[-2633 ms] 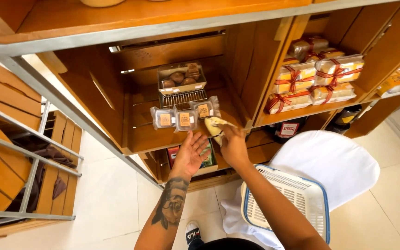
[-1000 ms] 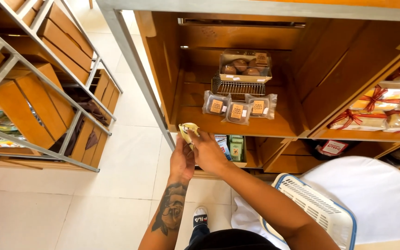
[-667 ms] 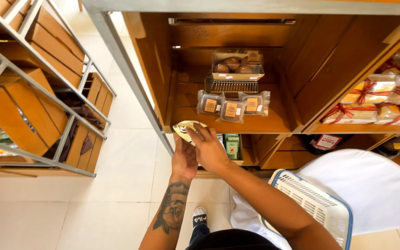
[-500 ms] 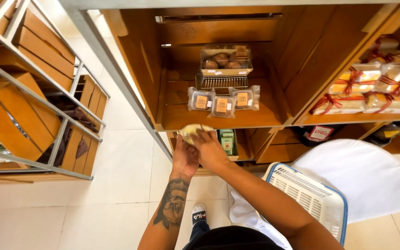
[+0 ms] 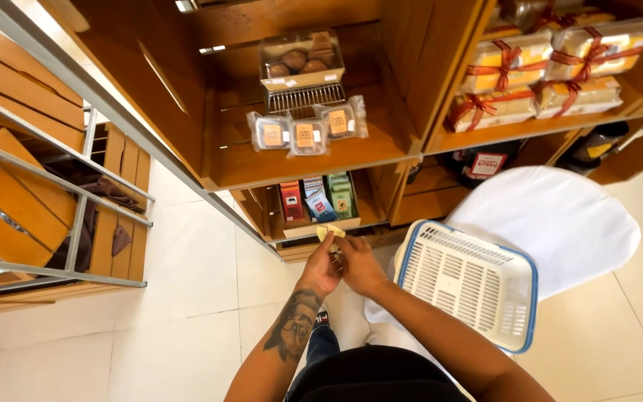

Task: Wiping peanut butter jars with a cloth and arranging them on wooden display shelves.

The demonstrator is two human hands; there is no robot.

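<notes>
Both hands meet in front of the body, below the wooden shelf (image 5: 381, 149): left hand (image 5: 320, 269) and right hand (image 5: 359, 266) are each closed around one small pale yellow item (image 5: 329, 233), fingers pinching its lower end so that only the top shows. What the item is cannot be told. A white plastic basket with blue rim (image 5: 469, 284) hangs at the right forearm, leaving both hands free; three clear packets (image 5: 306, 132) lie on the shelf above, well apart from the hands.

Shop, wooden shelves (image 5: 381, 152) of ribbon-tied gift boxes (image 5: 545, 74), packaged biscuits (image 5: 305, 135), shopping basket (image 5: 466, 283)
</notes>
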